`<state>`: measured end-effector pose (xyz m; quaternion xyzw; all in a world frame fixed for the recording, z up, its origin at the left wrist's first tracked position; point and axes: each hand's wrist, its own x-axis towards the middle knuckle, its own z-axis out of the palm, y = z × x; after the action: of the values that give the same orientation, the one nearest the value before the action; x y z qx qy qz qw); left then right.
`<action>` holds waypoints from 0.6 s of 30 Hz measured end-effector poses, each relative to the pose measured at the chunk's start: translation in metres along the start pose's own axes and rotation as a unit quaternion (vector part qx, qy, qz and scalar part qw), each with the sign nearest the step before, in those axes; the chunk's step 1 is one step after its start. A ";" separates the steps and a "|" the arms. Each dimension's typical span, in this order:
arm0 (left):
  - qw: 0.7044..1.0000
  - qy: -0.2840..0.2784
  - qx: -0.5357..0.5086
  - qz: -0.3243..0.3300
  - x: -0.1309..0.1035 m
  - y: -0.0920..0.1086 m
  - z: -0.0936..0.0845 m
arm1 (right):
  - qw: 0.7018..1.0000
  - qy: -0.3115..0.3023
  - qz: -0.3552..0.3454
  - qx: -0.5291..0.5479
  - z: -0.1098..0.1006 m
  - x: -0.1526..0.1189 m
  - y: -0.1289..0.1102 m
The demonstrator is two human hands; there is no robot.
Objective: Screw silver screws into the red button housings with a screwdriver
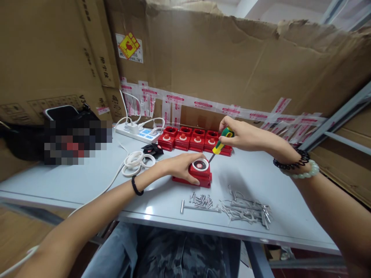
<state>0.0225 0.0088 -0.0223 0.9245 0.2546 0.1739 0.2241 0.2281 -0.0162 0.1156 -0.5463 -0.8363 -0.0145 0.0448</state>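
A red block-shaped device (205, 178) with a white ring (200, 165) round a dark top lies on the table in front of me. My left hand (183, 166) grips its left side, thumb at the front and fingers behind. My right hand (233, 135) is wrapped round the green and yellow handle of a screwdriver (218, 147), held at a slant. The screwdriver's tip meets the device near the right edge of the white ring; the exact contact is too small to make out.
Several red devices (198, 139) stand in a row behind, beside a white power strip (138, 132). White rings (148, 160) and a black packet (152, 150) lie left. Screws (201, 200) and metal T-shaped rods (249, 210) lie near the front edge. Cardboard (203, 58) rises behind.
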 end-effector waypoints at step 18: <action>1.000 0.001 -0.005 0.001 0.000 0.001 0.000 | 0.997 0.067 -0.035 0.014 0.004 0.002 0.002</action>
<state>0.0228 0.0084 -0.0218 0.9235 0.2528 0.1760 0.2285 0.2290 -0.0133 0.1119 -0.5141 -0.8499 -0.0408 0.1080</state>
